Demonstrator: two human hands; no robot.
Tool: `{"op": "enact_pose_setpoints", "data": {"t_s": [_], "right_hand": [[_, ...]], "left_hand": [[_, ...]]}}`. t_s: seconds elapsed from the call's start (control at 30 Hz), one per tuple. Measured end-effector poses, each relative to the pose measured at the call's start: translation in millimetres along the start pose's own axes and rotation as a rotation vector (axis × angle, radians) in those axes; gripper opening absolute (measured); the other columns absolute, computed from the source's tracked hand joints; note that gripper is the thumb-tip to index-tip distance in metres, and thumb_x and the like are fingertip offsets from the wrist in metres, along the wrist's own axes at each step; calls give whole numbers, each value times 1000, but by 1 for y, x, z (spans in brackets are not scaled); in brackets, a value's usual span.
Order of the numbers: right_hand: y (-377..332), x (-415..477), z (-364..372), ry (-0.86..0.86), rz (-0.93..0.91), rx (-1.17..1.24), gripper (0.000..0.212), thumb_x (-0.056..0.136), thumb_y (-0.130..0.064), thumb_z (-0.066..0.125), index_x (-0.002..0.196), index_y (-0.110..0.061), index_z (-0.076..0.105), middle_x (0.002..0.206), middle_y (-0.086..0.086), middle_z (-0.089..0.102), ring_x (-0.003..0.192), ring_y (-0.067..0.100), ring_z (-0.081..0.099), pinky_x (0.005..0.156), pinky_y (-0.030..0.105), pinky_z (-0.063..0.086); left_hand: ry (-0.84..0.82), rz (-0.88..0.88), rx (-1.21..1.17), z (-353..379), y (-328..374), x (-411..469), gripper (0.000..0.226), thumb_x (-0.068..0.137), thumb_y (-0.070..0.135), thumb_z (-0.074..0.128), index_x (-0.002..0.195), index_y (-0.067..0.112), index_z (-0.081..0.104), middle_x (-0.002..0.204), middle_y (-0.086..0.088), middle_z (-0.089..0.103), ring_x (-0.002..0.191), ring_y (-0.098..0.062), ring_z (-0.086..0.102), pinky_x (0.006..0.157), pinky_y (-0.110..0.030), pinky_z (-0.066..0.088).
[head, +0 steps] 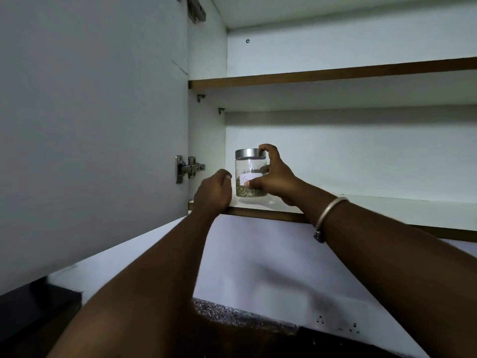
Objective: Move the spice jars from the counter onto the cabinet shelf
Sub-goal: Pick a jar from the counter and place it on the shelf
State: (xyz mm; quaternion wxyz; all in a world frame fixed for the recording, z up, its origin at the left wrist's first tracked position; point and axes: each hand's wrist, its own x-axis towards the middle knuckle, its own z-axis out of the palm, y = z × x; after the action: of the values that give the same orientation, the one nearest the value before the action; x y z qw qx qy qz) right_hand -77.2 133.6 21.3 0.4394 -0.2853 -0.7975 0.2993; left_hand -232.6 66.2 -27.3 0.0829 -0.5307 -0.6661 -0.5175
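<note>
**On the lower cabinet shelf, a spice jar in the right grip**

At the left end of the lower shelf, near the cabinet's side wall, the spice jar stands upright with its base on the white board, a little behind the brown front edge. It is clear glass with a brushed metal lid, a white label on its front and a shallow layer of greenish-brown spice at the bottom.

The right grip pinches the jar from its right side. The forefinger hooks over the rim of the lid and the thumb presses across the label. A metal bangle sits on that wrist.

The left grip is curled into a loose fist with nothing visible in it. It rests at the shelf's front edge just beside the jar, and whether it touches the glass cannot be told.

Further left the cabinet door hangs open, with its steel hinge level with the jar. Above, the upper shelf shows its brown edge. Below the forearms lie a pale wall and a strip of dark speckled tabletop.
</note>
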Motion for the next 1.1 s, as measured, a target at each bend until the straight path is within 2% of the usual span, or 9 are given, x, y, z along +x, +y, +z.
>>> {"op": "enact_pose_setpoints", "data": {"t_s": [0.07, 0.2, 0.37, 0.47, 0.57, 0.67, 0.87, 1.0, 1.1], "right_hand": [[11, 26, 10, -33, 27, 24, 101, 71, -3, 88, 144, -40, 29, 119, 10, 57, 111, 35, 64, 90, 52, 61], [31, 72, 32, -104, 70, 2, 102, 77, 3, 84, 148, -33, 21, 131, 16, 51, 115, 34, 61, 92, 51, 60], [32, 121, 56, -240, 121, -178, 96, 84, 0, 80, 147, -32, 15, 112, 19, 51, 85, 30, 58, 70, 41, 51], [33, 137, 71, -222, 122, -334, 83, 89, 1, 71, 148, -24, 19, 96, 14, 48, 70, 27, 53, 57, 36, 49], [39, 148, 79, -142, 113, -428, 85, 87, 1, 68, 153, -20, 19, 109, 20, 54, 91, 40, 65, 75, 50, 62], [45, 153, 82, -111, 112, -474, 86, 87, -3, 71, 153, -18, 18, 124, 26, 57, 109, 45, 67, 89, 58, 60], [45, 156, 82, -91, 81, -512, 79, 86, -4, 72, 148, -13, 24, 110, 20, 54, 107, 42, 66, 84, 53, 60], [46, 151, 79, -105, 76, -483, 71, 84, -3, 76, 138, -12, 32, 108, 21, 54, 88, 39, 68, 76, 60, 63], [47, 151, 81, -89, 42, -516, 72, 82, -12, 82, 135, -10, 32, 107, 17, 53, 91, 34, 61, 84, 56, 61]], "left_hand": [[39, 2, 216, 7, -5, 0, 46, 91, 37, 35, 119, 27, 69, 106, -8, 77, 100, -35, 69, 74, -33, 43], [67, 88, 290, 15, -13, 4, 53, 81, 37, 29, 115, 32, 70, 98, -5, 77, 95, -35, 69, 72, -33, 45], [116, 132, 366, 22, -23, 13, 35, 93, 28, 45, 116, 32, 71, 102, -5, 75, 97, -35, 68, 71, -33, 42], [142, 139, 383, 24, -26, 15, 33, 95, 29, 45, 111, 30, 74, 101, -3, 76, 96, -33, 69, 70, -30, 38], [136, 165, 392, 24, -26, 15, 32, 96, 30, 44, 108, 31, 73, 101, -1, 76, 95, -31, 69, 71, -31, 42], [138, 191, 406, 25, -27, 15, 33, 96, 31, 43, 107, 31, 73, 99, -1, 76, 94, -30, 69, 69, -31, 41], [149, 173, 415, 26, -27, 15, 32, 96, 30, 43, 105, 28, 74, 98, 0, 76, 93, -28, 69, 69, -30, 42], [144, 164, 431, 26, -26, 15, 33, 96, 31, 42, 105, 28, 74, 100, 1, 75, 93, -25, 68, 68, -28, 38], [139, 158, 447, 26, -27, 16, 34, 98, 32, 41, 105, 27, 74, 101, 2, 76, 94, -23, 69, 69, -28, 39]]}}
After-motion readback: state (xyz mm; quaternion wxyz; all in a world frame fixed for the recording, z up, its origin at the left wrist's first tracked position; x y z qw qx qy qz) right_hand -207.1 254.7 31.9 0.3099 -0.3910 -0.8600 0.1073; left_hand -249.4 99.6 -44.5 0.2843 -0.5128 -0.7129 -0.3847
